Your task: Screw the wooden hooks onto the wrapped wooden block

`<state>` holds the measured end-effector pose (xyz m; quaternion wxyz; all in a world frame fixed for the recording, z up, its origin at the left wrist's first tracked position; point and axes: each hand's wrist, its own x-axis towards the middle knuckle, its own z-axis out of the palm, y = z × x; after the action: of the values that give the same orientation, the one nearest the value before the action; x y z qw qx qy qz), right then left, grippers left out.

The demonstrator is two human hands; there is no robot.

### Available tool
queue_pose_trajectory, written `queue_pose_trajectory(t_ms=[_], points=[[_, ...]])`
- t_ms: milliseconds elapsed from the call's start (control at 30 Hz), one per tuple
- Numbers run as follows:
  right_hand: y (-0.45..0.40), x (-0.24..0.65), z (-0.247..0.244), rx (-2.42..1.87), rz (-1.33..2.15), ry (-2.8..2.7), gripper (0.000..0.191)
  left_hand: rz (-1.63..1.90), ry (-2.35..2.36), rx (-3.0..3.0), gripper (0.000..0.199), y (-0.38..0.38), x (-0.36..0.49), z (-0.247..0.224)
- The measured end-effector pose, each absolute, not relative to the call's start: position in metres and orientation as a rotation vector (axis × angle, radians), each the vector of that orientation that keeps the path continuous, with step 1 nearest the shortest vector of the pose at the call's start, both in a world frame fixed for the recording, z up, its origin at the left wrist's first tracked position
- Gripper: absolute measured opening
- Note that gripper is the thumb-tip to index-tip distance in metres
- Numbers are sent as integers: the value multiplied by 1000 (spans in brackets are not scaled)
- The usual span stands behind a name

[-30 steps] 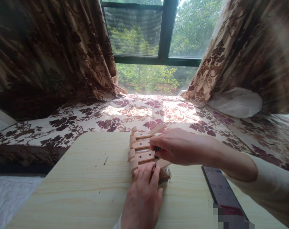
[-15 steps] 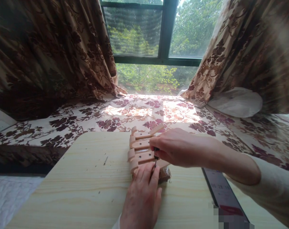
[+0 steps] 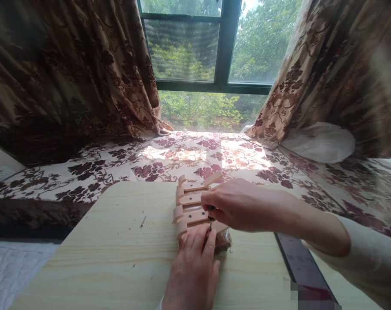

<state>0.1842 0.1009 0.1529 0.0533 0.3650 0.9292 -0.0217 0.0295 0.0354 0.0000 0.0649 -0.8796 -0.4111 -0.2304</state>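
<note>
A row of several peach-coloured curved strips (image 3: 196, 198), fixed with small dark screws, sits across a brown piece (image 3: 225, 242) in clear wrapping. My right hand (image 3: 237, 204) is closed round a small screwdriver (image 3: 211, 218) above the strips. Most of its handle is hidden in my fingers, and the thin shaft points down at the nearest strip. My left hand (image 3: 193, 262) lies over the near end of the row, fingers stretched out and pressing on it, thumb apart. The screwdriver's tip meets the work beside my left index finger; the exact contact is hidden.
A loose screw (image 3: 143, 221) and small dark crumbs lie left on the pale wooden table (image 3: 95, 254). At the right, a phone (image 3: 303, 267) lies under my right forearm. Beyond the table's far edge is a flower-patterned cloth surface (image 3: 169, 165), with a white plastic bag (image 3: 321, 142).
The whole view has shifted slightly, so things sit a little lower. Both hands keep nearly the same place on the strips, and the screwdriver stays in my right hand.
</note>
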Motion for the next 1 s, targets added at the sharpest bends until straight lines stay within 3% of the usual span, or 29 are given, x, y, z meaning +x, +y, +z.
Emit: queue_pose_trajectory(t_ms=[267,433,800,1000], points=[[103,185,140,1304,26,2804,17,-695,-1227,-2636,51,37,30,0],[99,188,151,1151,-47,2847,10,-681,-1238,-2621,52,37,29,-3],[102,185,143,1289,-36,2793,21,-680,-1259,-2642,51,36,30,0],[98,189,156,1184,-60,2788,11,-674,-1260,-2636,53,38,30,-2]])
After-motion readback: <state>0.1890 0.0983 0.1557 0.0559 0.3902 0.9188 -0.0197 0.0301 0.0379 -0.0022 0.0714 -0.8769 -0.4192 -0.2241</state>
